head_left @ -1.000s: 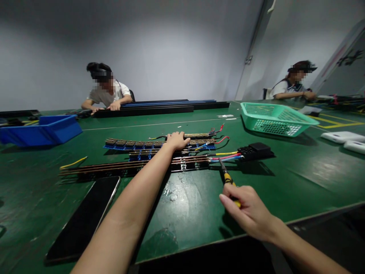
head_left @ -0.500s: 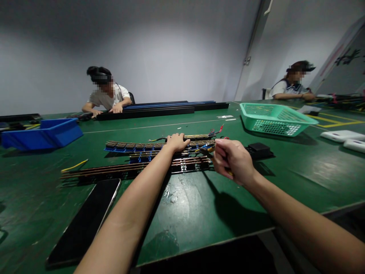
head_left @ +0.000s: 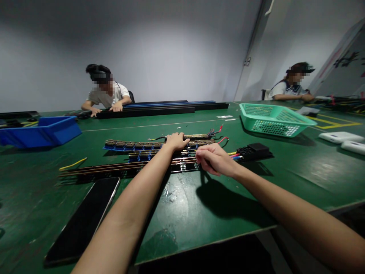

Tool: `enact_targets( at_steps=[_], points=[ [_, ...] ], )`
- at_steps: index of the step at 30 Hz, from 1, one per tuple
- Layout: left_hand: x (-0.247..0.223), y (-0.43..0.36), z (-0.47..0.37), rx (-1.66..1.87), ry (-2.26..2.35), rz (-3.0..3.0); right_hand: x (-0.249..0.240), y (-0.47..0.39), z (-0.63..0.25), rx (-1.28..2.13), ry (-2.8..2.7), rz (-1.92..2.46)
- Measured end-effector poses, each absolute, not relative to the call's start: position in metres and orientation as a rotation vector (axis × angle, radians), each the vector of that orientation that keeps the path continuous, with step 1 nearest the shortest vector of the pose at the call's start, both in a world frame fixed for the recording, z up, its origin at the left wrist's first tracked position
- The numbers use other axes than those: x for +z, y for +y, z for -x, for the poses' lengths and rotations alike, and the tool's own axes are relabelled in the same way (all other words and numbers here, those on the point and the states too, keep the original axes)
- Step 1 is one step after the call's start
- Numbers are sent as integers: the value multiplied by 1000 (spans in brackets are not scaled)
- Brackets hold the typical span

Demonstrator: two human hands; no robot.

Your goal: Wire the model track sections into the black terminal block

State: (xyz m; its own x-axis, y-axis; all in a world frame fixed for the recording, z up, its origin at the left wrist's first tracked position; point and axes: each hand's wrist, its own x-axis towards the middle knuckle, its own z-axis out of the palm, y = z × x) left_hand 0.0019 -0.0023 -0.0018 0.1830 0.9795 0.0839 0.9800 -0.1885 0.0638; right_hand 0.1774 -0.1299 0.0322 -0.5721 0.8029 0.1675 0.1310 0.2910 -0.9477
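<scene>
My left hand [head_left: 177, 141] lies palm down with fingers stretched over a row of busbar-like rod strips [head_left: 131, 144], pressing on the farther ones. Blue plastic holders show under some of the thin copper-coloured rods. My right hand [head_left: 211, 158] is closed over the right part of the nearest rod strip [head_left: 99, 168]; what sits inside its curled fingers is hidden. Just to its right, coloured wires [head_left: 235, 155] run into a black block [head_left: 255, 151]. A red wire [head_left: 224, 139] curls up behind the hand.
A phone-like black slab [head_left: 82, 220] lies by my left forearm. A blue bin [head_left: 42, 133] stands left, a green basket [head_left: 278, 120] right, near white devices [head_left: 340, 137]. Across the table, a person [head_left: 108, 93] handles long black profiles [head_left: 148, 111]; another person [head_left: 293, 87] sits far right.
My right hand has moved left and turned over the rods; the plier-like tool seen in it before is out of sight. The black block's wires are now exposed. My left hand stays put.
</scene>
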Motion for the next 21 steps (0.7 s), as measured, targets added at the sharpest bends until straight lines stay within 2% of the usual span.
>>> enact_targets(
  at_steps=[2, 6, 8, 11, 17, 21],
  points=[
    [-2, -2, -2, -159, -1998, 2415, 34, -132, -179, 1127, -2160, 842],
    [-2, -2, -2, -165, -1989, 2420, 33, -140, -177, 434, -2764, 786],
    [-2, -2, -1, -175, -1983, 2421, 28, -143, -175, 287, -2869, 816],
    [-1, -3, -2, -178, -1982, 2426, 20, -142, -172, 467, -2710, 792],
    [0, -3, -2, -173, -1995, 2440, 29, -136, -184, 1215, -1624, 850],
    [-2, -2, -1, -184, -1981, 2431, 62, -133, -207, 1294, -1242, 854]
  ],
)
